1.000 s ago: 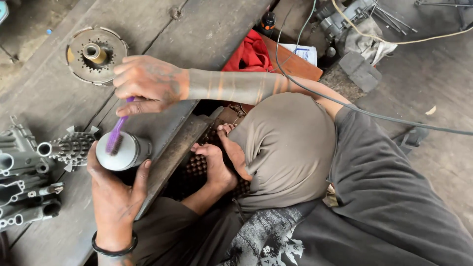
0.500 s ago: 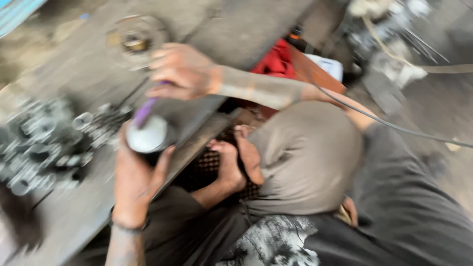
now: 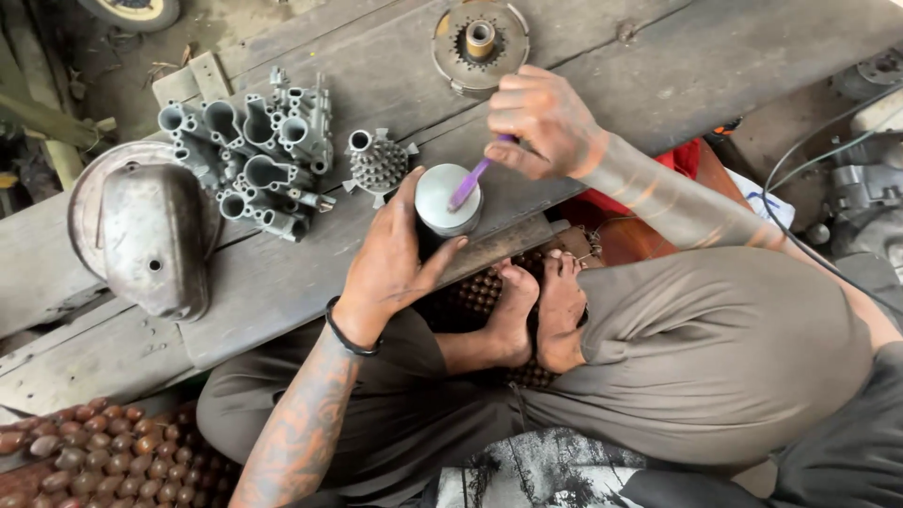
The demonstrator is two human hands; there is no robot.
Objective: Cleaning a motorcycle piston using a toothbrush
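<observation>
Gripping round grey metal piston (image 3: pixel 448 199) in left hand (image 3: pixel 390 259) at wooden bench (image 3: pixel 282 273) edge; right hand (image 3: pixel 541 122) pinching purple toothbrush (image 3: pixel 475 177) on crown. Greasy grip could slip, dropping it onto feet.

The left hand (image 3: pixel 390 259) hides the metal cylinder's (image 3: pixel 448 199) lower body.
</observation>
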